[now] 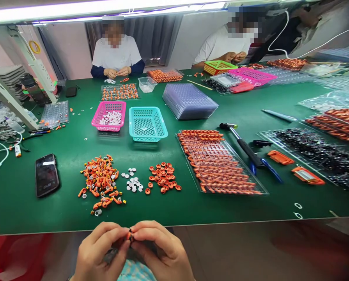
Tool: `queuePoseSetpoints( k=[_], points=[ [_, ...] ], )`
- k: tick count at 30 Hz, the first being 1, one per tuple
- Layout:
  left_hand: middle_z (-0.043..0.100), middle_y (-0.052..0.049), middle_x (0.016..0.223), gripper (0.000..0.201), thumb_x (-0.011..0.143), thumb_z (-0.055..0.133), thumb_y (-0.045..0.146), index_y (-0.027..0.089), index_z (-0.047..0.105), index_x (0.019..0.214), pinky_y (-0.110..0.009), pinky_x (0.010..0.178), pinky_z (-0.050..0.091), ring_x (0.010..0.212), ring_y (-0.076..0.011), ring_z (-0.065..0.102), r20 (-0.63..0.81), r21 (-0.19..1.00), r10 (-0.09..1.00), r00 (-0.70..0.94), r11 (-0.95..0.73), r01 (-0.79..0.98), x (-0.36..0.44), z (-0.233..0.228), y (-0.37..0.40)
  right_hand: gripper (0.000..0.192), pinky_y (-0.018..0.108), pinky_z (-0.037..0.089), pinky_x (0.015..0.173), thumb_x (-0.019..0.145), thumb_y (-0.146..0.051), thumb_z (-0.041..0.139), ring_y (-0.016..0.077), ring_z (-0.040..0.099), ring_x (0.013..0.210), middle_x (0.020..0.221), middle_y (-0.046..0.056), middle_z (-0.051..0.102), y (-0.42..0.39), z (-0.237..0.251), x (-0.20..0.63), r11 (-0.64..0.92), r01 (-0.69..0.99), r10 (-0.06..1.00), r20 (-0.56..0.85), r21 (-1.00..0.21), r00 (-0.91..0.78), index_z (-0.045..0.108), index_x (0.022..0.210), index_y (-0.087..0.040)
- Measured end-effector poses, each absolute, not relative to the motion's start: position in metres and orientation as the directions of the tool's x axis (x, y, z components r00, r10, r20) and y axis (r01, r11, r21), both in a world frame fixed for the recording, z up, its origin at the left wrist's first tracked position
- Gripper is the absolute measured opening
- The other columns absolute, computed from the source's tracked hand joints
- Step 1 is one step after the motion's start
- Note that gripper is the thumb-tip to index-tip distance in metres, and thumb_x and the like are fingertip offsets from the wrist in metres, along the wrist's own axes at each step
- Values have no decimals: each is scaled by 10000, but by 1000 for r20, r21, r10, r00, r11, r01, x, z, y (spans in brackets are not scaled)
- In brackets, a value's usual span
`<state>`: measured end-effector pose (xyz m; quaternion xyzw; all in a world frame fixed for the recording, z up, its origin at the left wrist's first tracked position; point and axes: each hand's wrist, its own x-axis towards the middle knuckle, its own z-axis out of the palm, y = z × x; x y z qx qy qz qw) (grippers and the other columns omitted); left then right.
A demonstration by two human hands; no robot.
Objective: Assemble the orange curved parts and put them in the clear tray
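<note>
My left hand [102, 248] and my right hand [162, 249] meet just in front of the table's near edge. Between their fingertips they pinch a small orange earbud part [130, 235] with a dark bit on it; the fingers cover most of it. Beyond them on the table lies a heap of orange earbud stem pieces [100, 177] with yellow and silvery bits. Beside the heap are small white caps [133, 183], then a cluster of round orange cups [164, 177].
A phone [47, 175] lies left. Pink [96, 124] and turquoise [147, 136] baskets stand mid-table. At right are a tray of orange pieces [218, 164], a hammer [241, 144] and a tray of dark parts [317, 156]. Stacked clear trays [188, 101] sit behind; two people work across.
</note>
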<state>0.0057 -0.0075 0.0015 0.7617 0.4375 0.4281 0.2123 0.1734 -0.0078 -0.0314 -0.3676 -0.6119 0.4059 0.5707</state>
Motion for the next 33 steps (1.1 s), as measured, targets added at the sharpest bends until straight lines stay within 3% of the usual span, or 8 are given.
queuePoseSetpoints(
  k=[7,11,14,16,18,23,27,33],
  points=[
    [723,-27,803,165,836,675,118,233,731,940,-198,620,580,696,-154,699,245,898,948,203,-301,321,4,5,-7,293,227,600,733,804,8,667,163,720,802,915,37,726,-9,-31,174,423,13,904,421,-906,-72,704,956,-239],
    [723,-31,780,50,802,750,237,216,753,847,-219,630,565,700,-161,687,-48,996,990,135,38,77,5,1,-12,285,249,603,742,809,-19,685,175,719,811,923,44,723,-10,-30,175,427,-6,901,426,-904,-87,704,976,-250],
    [704,-7,692,214,695,848,315,177,714,788,-204,605,534,625,-124,649,-323,915,936,138,346,-205,6,-10,-13,276,259,609,742,828,-39,681,179,722,811,927,49,729,-10,-29,175,433,-43,895,435,-900,-100,703,998,-255],
    [672,16,614,300,656,873,351,159,665,756,-175,557,493,549,-91,609,-408,837,888,211,456,-301,7,-18,-12,246,253,612,731,841,-66,686,176,724,800,921,50,735,-11,-29,174,431,-69,895,436,-900,-92,705,995,-256],
    [631,26,549,373,667,851,433,150,614,720,-165,492,445,470,-77,564,-436,808,852,292,513,-291,7,-22,-11,203,247,615,714,849,-102,694,174,727,784,905,50,739,-11,-29,174,419,-86,902,425,-904,-73,709,982,-255],
    [560,14,558,500,829,590,638,153,559,707,-196,490,409,468,-91,520,-413,888,821,393,459,-26,9,-10,-12,95,241,622,684,869,-175,694,169,728,742,864,55,744,-12,-29,174,397,-76,915,401,-915,-43,720,937,-237],
    [509,10,613,482,921,460,598,175,527,698,-206,552,412,563,-113,489,-315,949,862,397,293,117,8,1,-15,65,243,626,679,868,-205,700,174,732,732,849,62,751,-11,-28,175,394,-57,917,396,-917,-45,734,917,-231],
    [442,27,601,430,982,370,513,196,478,711,-206,492,358,522,-111,422,-220,971,872,436,150,188,7,-7,-17,114,236,631,671,859,-169,704,174,738,728,861,62,764,-11,-27,177,396,-72,914,400,-915,-64,756,922,-247]
  ],
)
